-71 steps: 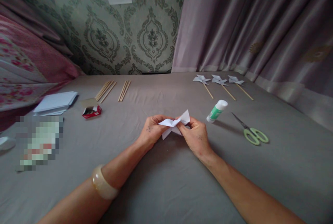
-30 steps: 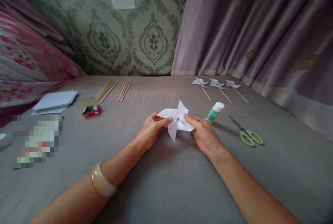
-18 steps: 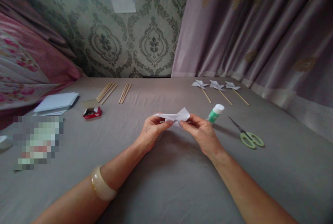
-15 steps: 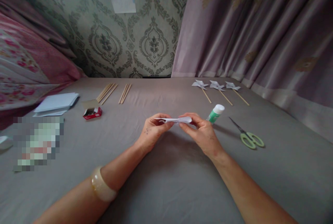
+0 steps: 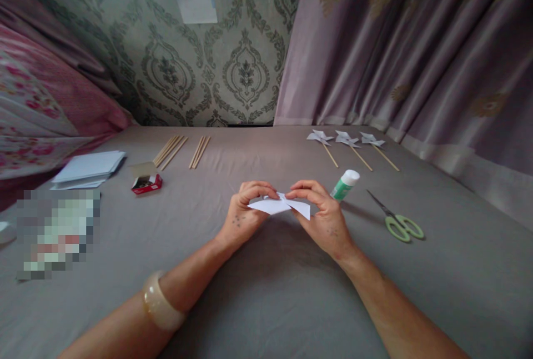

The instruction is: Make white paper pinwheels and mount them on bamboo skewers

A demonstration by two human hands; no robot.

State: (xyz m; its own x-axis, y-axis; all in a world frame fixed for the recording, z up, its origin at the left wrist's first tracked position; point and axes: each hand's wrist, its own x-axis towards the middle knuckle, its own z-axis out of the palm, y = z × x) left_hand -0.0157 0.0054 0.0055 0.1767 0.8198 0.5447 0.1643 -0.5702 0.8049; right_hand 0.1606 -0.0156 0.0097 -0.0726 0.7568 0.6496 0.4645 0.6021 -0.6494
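Observation:
A white paper pinwheel head (image 5: 272,204) is held above the grey cloth between my two hands, its folded blades tilted toward me. My left hand (image 5: 245,209) pinches it from the left, fingertips near its middle and thumb underneath. From the other side my right hand (image 5: 327,212) grips it, fingertips close to the same middle part. No stick shows on this paper. Just beyond my right hand stands a glue stick (image 5: 345,185) with a white cap and green label. Scissors (image 5: 397,223) with green handles lie farther right.
Three finished pinwheels (image 5: 347,139) on sticks lie at the back right. Two groups of wooden sticks (image 5: 170,150) lie at the back left, near an open red box (image 5: 146,182) of small dark pieces. A stack of white paper (image 5: 89,167) and a blurred-out item (image 5: 60,234) are at far left.
The paper has tipped from nearly edge-on to show its blades. My fingers have shifted over its top toward the middle, with the thumbs now beneath.

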